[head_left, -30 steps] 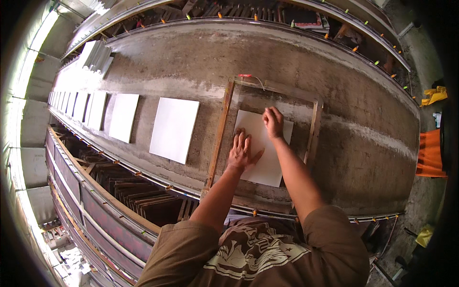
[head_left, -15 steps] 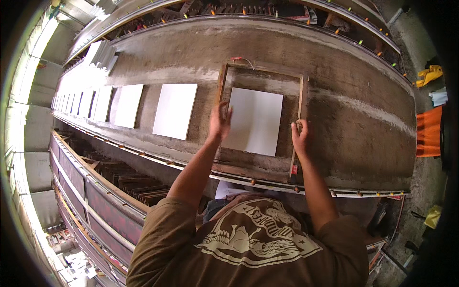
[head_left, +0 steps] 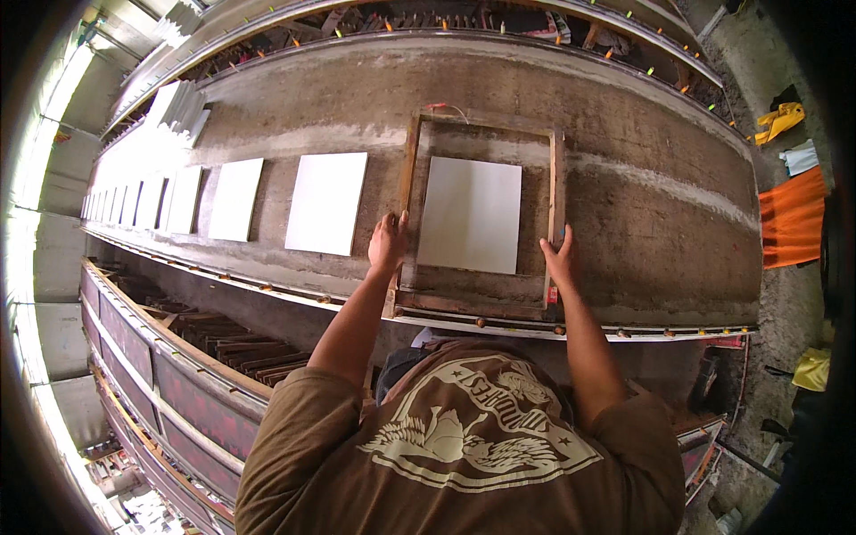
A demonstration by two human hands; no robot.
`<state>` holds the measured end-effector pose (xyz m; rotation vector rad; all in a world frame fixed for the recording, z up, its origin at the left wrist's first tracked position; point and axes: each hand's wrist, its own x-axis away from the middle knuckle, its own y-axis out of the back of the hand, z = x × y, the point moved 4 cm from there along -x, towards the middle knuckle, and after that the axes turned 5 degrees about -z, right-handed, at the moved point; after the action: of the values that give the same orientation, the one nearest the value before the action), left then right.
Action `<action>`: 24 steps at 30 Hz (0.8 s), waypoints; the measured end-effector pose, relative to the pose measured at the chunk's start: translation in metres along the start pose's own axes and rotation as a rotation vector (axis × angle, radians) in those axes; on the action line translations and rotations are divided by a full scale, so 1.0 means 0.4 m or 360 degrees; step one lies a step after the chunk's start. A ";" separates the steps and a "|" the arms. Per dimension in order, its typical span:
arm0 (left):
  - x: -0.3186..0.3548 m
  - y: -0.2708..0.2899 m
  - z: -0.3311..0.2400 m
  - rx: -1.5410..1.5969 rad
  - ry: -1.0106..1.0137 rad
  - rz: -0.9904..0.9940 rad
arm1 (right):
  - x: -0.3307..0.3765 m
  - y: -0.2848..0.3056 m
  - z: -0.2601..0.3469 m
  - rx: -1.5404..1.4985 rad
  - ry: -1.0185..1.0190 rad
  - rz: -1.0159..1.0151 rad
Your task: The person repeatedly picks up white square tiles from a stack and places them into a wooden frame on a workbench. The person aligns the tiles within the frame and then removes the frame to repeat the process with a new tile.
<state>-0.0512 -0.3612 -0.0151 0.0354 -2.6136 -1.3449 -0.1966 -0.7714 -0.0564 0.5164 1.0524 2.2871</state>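
Your left hand (head_left: 388, 242) grips the left rail of the rectangular wooden frame (head_left: 555, 192), and your right hand (head_left: 559, 259) grips its right rail. The frame lies flat on the long grey concrete desk (head_left: 660, 241), around the square white tile (head_left: 471, 214). A second ago both palms were pressing on that tile; half a second ago they were already on the rails. A row of white tiles (head_left: 325, 202) runs off to the left.

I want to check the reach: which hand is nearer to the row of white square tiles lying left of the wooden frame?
Left. The left hand grips the frame's left rail, beside the nearest white tile; the right hand holds the right rail.
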 end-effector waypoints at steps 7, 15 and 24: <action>-0.013 -0.020 0.029 0.0116 -0.0099 -0.0033 | 0.003 0.014 0.031 -0.0035 -0.0134 0.0118; -0.042 0.017 0.006 0.0214 -0.0105 0.0064 | 0.005 0.054 0.079 -0.0080 -0.0057 0.0126; -0.049 0.087 -0.103 0.0285 -0.0306 -0.0089 | -0.015 0.168 0.160 -0.0140 -0.0079 0.0089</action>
<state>-0.0218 -0.3717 0.0330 0.0061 -2.9080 -1.1805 -0.1790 -0.7750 0.0346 0.5700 0.9197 2.3456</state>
